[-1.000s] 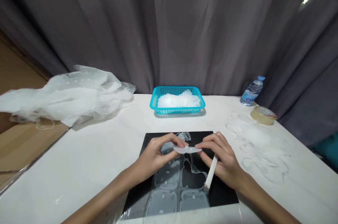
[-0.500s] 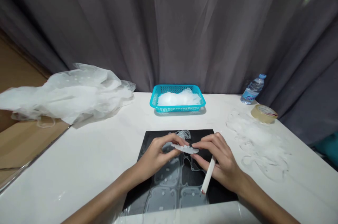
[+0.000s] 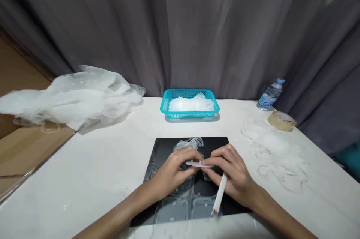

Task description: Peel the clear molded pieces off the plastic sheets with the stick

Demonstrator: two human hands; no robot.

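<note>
Between my two hands is a small, flat, translucent white plastic piece (image 3: 199, 164), seen nearly edge-on. My left hand (image 3: 180, 167) pinches its left side with thumb and fingers. The fingertips of my right hand (image 3: 232, 171) close on its right side. A slim white stick-shaped tool (image 3: 219, 196) is also tucked in my right hand; its lower end has a reddish mark and points down towards me. Below lies a black mat (image 3: 239, 209) bearing clear moulded plastic pieces (image 3: 172, 209). Thin clear plastic scraps (image 3: 191, 143) are bunched at the mat's far edge, partly behind my left hand.
A blue basket (image 3: 189, 115) with white translucent pieces stands at the back. Left is a heap of whitish plastic (image 3: 92, 100) by a cardboard box (image 3: 33, 145). Right are a water bottle (image 3: 269, 96), a tape roll (image 3: 282, 121) and spread clear scraps (image 3: 277, 152).
My hands have turned the plastic piece slightly, so it now looks flatter and more edge-on. My left hand has shifted a little right, uncovering more scraps behind it.
</note>
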